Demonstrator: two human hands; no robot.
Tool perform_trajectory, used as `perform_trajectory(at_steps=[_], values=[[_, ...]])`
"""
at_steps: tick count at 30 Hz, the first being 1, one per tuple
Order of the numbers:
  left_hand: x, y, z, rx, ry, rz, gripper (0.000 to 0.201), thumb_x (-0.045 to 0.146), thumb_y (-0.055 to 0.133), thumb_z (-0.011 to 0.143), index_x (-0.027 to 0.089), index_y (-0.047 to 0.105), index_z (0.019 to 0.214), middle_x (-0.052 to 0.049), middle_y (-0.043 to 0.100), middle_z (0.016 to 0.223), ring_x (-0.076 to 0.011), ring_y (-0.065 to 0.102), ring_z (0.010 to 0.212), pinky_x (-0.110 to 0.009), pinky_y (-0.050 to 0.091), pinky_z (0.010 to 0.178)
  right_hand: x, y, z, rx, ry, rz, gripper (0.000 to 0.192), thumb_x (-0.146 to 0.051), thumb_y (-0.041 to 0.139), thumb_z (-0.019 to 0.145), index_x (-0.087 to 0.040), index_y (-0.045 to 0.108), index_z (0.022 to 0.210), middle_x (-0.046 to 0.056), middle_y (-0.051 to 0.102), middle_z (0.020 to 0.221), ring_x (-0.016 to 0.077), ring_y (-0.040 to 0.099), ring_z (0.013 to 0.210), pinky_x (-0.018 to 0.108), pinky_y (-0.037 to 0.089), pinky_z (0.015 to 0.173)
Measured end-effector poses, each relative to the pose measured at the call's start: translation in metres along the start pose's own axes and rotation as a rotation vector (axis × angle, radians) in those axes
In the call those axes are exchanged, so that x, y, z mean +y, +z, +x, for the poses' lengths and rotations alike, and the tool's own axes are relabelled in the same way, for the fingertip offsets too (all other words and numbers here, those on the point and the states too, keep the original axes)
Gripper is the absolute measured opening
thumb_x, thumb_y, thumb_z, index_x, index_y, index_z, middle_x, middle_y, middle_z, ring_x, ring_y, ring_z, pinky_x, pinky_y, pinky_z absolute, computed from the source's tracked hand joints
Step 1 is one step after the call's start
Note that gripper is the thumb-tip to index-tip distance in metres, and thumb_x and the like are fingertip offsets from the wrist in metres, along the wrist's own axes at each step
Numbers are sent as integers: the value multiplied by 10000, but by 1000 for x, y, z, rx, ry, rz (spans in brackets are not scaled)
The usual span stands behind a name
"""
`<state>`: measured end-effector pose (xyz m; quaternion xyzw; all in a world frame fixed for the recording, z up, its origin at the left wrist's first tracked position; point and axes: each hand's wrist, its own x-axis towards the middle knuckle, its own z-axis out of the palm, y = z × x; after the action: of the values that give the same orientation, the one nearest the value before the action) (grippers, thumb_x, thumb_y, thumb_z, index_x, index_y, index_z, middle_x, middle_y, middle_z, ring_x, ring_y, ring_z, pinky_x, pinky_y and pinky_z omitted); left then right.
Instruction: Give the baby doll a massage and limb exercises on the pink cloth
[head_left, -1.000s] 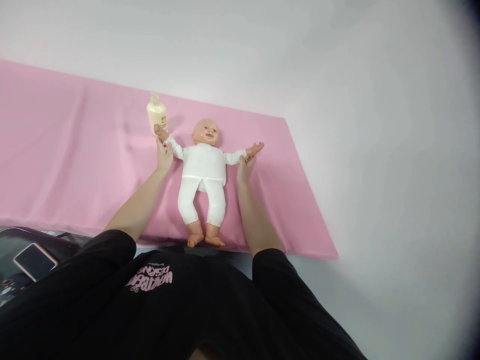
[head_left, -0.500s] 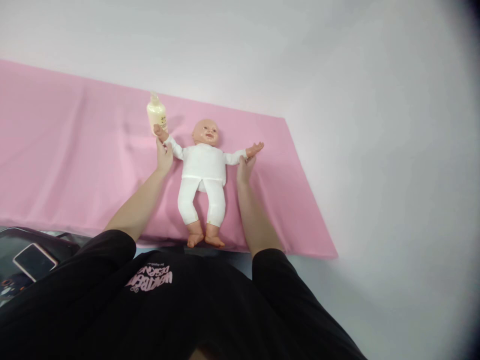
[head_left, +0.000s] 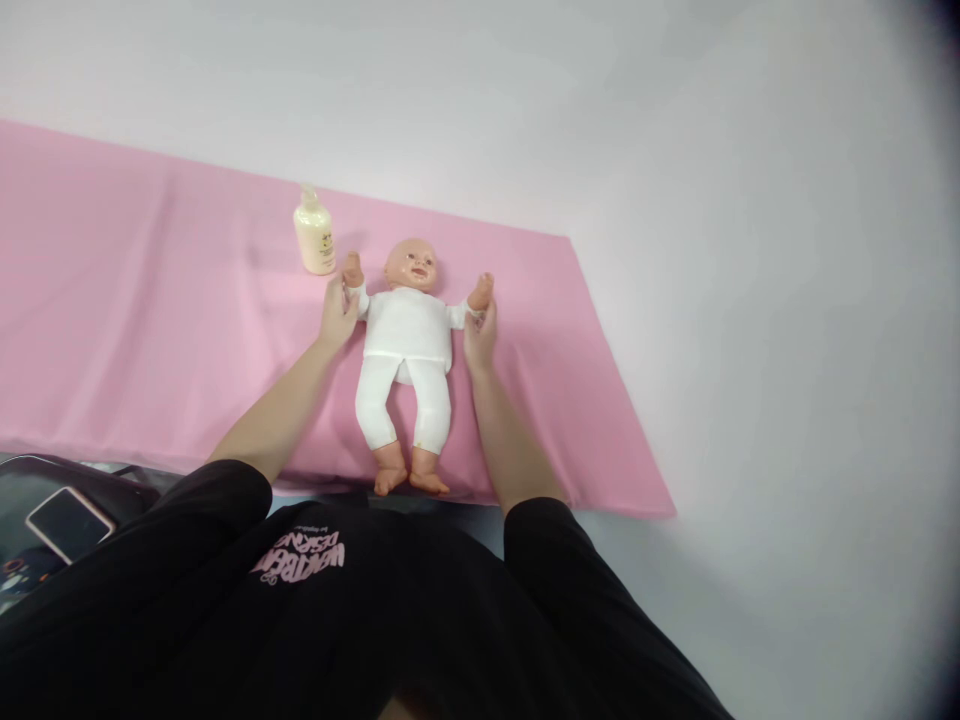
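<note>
Both doll [head_left: 407,340] arms now folded in and raised, no longer spread. Left hand [head_left: 337,312] and right hand [head_left: 480,333] fingers closed on its wrists. Doll lies face-up on pink cloth [head_left: 150,330], bottle [head_left: 314,236] just far-left.

Bright, even light; dark, perhaps vignetted rt corners.

This is looking like a baby-care practice room or training space rather than a lived-in home. A smooth pink cloth [head_left: 150,330] is lying spread over a plain white tabletop [head_left: 750,300], its right edge stopping well short of the tabletop's right side. A plastic baby doll in white clothes [head_left: 407,340] is lying on its back near the cloth's front edge, and a small cream lotion bottle [head_left: 314,236] is standing upright toward the cloth's far edge. A bare white wall [head_left: 450,80] is rising behind.
</note>
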<state>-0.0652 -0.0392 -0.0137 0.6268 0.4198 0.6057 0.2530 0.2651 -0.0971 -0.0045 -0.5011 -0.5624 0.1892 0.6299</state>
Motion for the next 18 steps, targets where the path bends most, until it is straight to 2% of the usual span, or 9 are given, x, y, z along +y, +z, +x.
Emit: perform_trajectory(at_steps=[3, 5, 8, 13, 18], values=[[6, 2, -3, -173, 94, 94, 730, 769, 690, 998, 261, 671, 1522, -203, 681, 1523, -420, 593, 1494, -670, 367, 1369, 0, 4, -5, -129, -63, -101, 587, -479, 582, 1067, -291, 576, 1623, 136, 636, 1661, 294, 550, 1613, 625, 416, 1411], [10, 5, -4, -295, 146, 173, 671, 703, 665, 1017, 243, 707, 1503, -209, 682, 1537, -431, 595, 1487, -684, 361, 1371, 2, 7, -6, -203, -94, -176, 487, -402, 578, 1063, -304, 681, 1529, 119, 696, 1578, 285, 592, 1552, 604, 407, 1423], [12, 7, -4, -405, 183, 252, 593, 595, 620, 1031, 231, 735, 1486, -210, 673, 1552, -428, 593, 1486, -695, 388, 1353, 2, 10, -6, -262, -102, -241, 486, -265, 565, 1001, -303, 752, 1448, 104, 720, 1525, 286, 618, 1504, 603, 387, 1438], [12, 6, -3, -413, 192, 286, 581, 552, 608, 1033, 232, 731, 1502, -198, 676, 1549, -412, 590, 1485, -678, 408, 1345, -1, 9, -5, -268, -98, -238, 539, -227, 566, 957, -292, 743, 1462, 110, 717, 1526, 286, 619, 1497, 590, 413, 1424], [14, 4, -3, -369, 167, 223, 636, 651, 632, 1039, 229, 713, 1508, -203, 683, 1548, -417, 608, 1488, -672, 400, 1364, 4, 9, -5, -234, -127, -214, 483, -289, 590, 994, -296, 725, 1458, 111, 728, 1531, 289, 634, 1491, 583, 448, 1401]])
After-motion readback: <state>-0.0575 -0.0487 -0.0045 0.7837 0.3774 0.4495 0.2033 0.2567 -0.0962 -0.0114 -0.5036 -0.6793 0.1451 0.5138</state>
